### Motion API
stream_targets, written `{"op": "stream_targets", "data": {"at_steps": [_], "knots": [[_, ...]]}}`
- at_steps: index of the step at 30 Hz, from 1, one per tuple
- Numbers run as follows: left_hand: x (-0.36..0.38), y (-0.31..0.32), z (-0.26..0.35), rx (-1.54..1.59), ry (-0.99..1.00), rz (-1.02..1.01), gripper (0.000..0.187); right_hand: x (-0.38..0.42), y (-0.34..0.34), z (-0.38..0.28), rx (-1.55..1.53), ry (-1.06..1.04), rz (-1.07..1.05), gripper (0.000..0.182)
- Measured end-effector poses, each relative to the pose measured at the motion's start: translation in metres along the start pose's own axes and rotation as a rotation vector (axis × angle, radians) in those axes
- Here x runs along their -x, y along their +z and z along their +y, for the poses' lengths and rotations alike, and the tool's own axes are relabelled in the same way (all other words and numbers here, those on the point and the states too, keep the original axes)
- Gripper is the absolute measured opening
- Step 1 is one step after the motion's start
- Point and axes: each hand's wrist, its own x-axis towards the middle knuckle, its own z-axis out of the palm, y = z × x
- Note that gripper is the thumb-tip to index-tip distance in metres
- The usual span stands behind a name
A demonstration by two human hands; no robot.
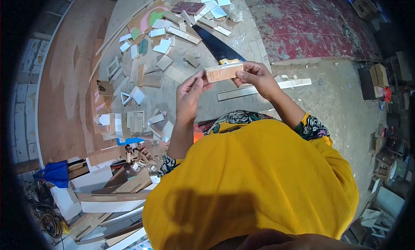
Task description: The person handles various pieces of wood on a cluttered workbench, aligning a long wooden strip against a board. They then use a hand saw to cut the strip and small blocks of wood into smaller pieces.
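Note:
A small rectangular wooden block is held up level between my two hands, over the work table. My left hand grips its left end, thumb and fingers pressed on it. The fingers of my right hand pinch its right end. Just behind the block lies a handsaw with a dark blade and a yellowish handle, which the block and my right hand partly hide. A long pale wood strip lies beneath my hands.
Wood and white board offcuts are scattered over the table's left and far parts. A large brown board stands at far left. A blue bag and more scraps lie at lower left. Boxes stand at right.

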Motion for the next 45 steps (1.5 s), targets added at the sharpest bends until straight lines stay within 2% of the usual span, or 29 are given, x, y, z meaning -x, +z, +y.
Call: {"op": "stream_targets", "data": {"at_steps": [3,7,14,15,17,19,21,22,24,26,27,29,31,32,33,35,36,37,39,40,45], "knots": [[0.008,0.001,0.002,0.025,0.004,-0.05,0.036,0.008,0.008,0.004,-0.089,0.07,0.01,0.022],[0.014,-0.004,0.002,0.119,-0.087,-0.102,0.029,0.018,0.015,0.014,-0.201,0.131,0.001,0.025],[0.019,-0.002,-0.004,0.234,-0.173,-0.181,0.025,0.044,0.027,0.014,-0.164,0.092,0.107,0.026],[0.019,-0.003,-0.006,0.236,-0.178,-0.194,0.025,0.048,0.028,0.011,-0.092,0.03,0.132,0.027],[0.02,-0.009,-0.012,0.071,-0.127,-0.214,0.022,0.054,0.029,0.011,-0.018,-0.034,0.17,0.028],[0.022,-0.009,-0.012,0.137,-0.117,-0.236,0.021,0.06,0.032,0.013,0.064,-0.186,0.223,0.03],[0.025,-0.006,-0.011,0.202,-0.107,-0.254,0.02,0.065,0.035,0.017,0.111,-0.203,0.249,0.03],[0.026,-0.001,-0.008,0.137,-0.052,-0.252,0.02,0.067,0.035,0.019,0.157,-0.217,0.262,0.03],[0.028,0.001,-0.008,0.071,0.001,-0.254,0.02,0.071,0.036,0.024,0.184,-0.186,0.265,0.033],[0.026,0.001,-0.013,-0.222,0.018,-0.183,0.023,0.073,0.036,0.027,0.209,-0.15,0.267,0.036],[0.025,0.0,-0.017,-0.222,0.012,-0.187,0.023,0.072,0.036,0.028,0.186,-0.111,0.261,0.041],[0.021,-0.006,-0.03,-0.15,-0.121,-0.172,0.024,0.071,0.034,0.03,0.161,-0.069,0.26,0.047],[0.019,-0.013,-0.044,-0.137,-0.199,-0.155,0.024,0.071,0.031,0.029,0.576,-0.032,0.26,0.061],[0.019,-0.017,-0.051,-0.124,-0.271,-0.132,0.023,0.071,0.03,0.029,0.711,-0.016,0.269,0.07],[0.018,-0.021,-0.058,-0.123,-0.277,-0.132,0.023,0.069,0.028,0.033,0.709,-0.011,0.269,0.07],[0.018,-0.028,-0.072,-0.143,-0.354,-0.142,0.022,0.067,0.027,0.046,1.273,-0.337,0.271,0.072],[0.019,-0.027,-0.075,-0.141,-0.358,-0.139,0.022,0.066,0.03,0.045,1.243,-0.274,0.223,0.061],[0.02,-0.026,-0.079,-0.157,-0.375,-0.13,0.023,0.064,0.03,0.05,1.242,-0.271,0.217,0.061],[0.022,-0.024,-0.087,-0.171,-0.395,-0.113,0.023,0.058,0.028,0.062,1.277,-0.377,0.137,0.034],[0.022,-0.023,-0.091,-0.169,-0.412,-0.082,0.022,0.056,0.029,0.063,1.328,-0.288,0.108,0.034],[0.028,-0.032,-0.115,-0.167,-0.466,-0.078,0.022,0.057,0.021,0.088,1.306,-0.284,0.071,0.03]]}}
